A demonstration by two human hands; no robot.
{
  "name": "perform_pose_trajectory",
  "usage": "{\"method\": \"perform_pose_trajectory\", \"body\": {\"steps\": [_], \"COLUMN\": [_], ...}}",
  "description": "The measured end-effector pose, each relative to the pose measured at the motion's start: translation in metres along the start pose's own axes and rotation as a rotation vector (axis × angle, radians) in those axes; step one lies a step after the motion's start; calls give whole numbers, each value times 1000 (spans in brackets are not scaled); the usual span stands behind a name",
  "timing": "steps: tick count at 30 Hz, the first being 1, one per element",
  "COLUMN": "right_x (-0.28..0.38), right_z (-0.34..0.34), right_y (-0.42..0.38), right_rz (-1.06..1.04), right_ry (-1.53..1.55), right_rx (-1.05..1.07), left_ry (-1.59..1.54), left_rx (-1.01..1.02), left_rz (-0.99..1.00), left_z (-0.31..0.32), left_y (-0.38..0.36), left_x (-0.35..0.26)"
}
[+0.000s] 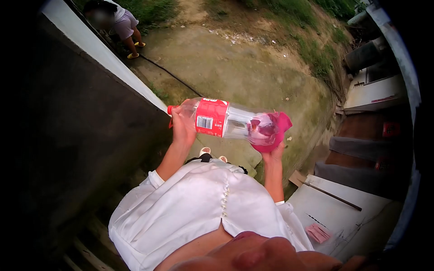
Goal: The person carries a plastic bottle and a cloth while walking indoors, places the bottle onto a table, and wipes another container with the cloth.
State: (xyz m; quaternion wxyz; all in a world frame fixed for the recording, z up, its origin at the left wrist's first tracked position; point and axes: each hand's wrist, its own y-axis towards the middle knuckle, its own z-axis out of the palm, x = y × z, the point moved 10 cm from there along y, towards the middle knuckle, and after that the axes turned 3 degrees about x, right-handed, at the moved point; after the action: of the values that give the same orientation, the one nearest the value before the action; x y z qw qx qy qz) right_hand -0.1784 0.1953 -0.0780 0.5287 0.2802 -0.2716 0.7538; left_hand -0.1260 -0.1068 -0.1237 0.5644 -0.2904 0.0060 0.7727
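A large clear plastic bottle (237,122) with a red label (211,116) and a red cap (170,109) lies sideways in front of my chest. My left hand (183,125) is wrapped round its neck end, just beside the cap. At the base end, my right hand (273,154) holds a bright pink cloth (282,126) against the bottle. Pink shows through the clear plastic there. Most of the right fingers are hidden behind the cloth. No liquid can be made out inside the bottle.
A dark wall with a white top edge (106,63) runs along the left. Another person (123,22) bends over at the upper left, near a black hose (172,76) on the concrete ground (253,67). A white surface with a stick (332,196) lies at lower right.
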Motion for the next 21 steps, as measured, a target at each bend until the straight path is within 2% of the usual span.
{"method": "perform_pose_trajectory", "body": {"steps": [1,3,7,9,12,13,14,15,16,19,20,21], "right_x": [5,13,7,-11,-20,-11,-6,-3,-1,10,6,-2], "right_z": [8,27,10,-31,-24,-3,1,13,23,29,20,-1], "right_y": [-1,-2,6,8,-7,-13,-15,-12,-9,-1,1,5], "right_rz": [5,-4,-68,-12,8,-33,-27,-22,-24,-9,-15,-22], "right_ry": [-1,-72,-28,-113,69,116,119,91,61,71,72,-30], "right_rx": [3,74,68,-191,-166,-89,-93,-5,82,143,138,-13], "left_ry": [-2,-25,-55,18,64,64,30,0,8,-51,-24,0], "left_rx": [-4,95,77,64,43,39,27,19,21,-33,64,158], "left_rz": [4,-131,-164,-9,-18,-14,-110,-213,-224,-255,-193,-130], "left_z": [-5,-2,-3,1,-2,-8,-20,-24,-29,-26,-12,5], "left_y": [1,6,5,9,15,15,18,19,20,10,10,11], "left_x": [1,15,19,-2,0,3,17,26,29,36,25,13]}}
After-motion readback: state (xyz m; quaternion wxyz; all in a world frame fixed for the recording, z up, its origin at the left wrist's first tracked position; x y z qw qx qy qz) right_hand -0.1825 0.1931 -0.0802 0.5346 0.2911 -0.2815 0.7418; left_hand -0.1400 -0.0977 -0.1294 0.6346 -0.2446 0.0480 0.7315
